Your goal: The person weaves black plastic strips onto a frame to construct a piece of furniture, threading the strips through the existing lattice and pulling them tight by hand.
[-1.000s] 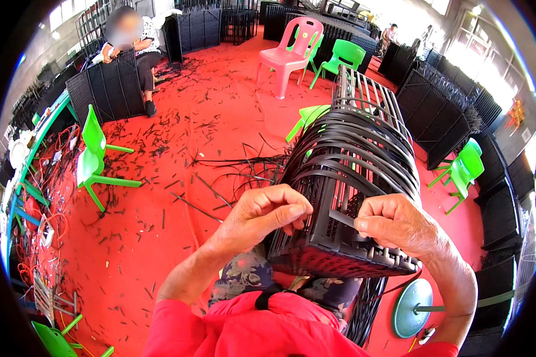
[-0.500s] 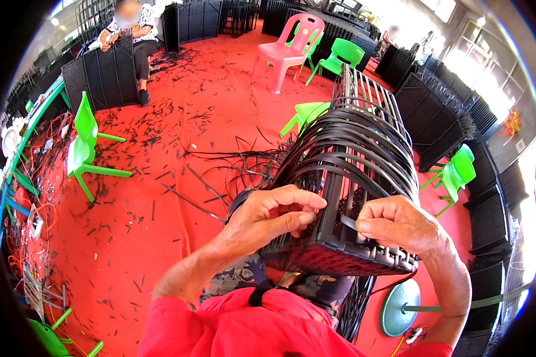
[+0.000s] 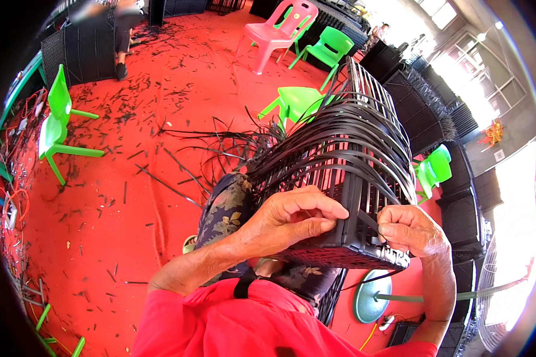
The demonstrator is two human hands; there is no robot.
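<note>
A long black slatted frame [image 3: 323, 254] with a woven end rests over my lap, slanting away from me. Many flat black plastic strips [image 3: 345, 126] are draped across its top and trail off to the left. My right hand [image 3: 412, 231] pinches a flat black strip [image 3: 368, 222] between thumb and forefinger at the frame's near end. My left hand [image 3: 298, 221] is at the near corner, its forefinger tip against the corner post [image 3: 351, 205] and its thumb close beneath. Whatever lies between these left fingers is hidden.
Strip scraps litter the red floor [image 3: 113, 208]. Green chairs stand at left [image 3: 56, 128], ahead [image 3: 298, 102] and right [image 3: 433, 171], with a pink chair [image 3: 274, 37] farther off. A round green stand base [image 3: 372, 297] is beside my right arm. Black woven panels [image 3: 458, 202] line the right.
The view has shifted, so surroundings sit higher and farther left. My left forefinger has come up to the corner post, closer to my right hand, which still pinches the strip.
</note>
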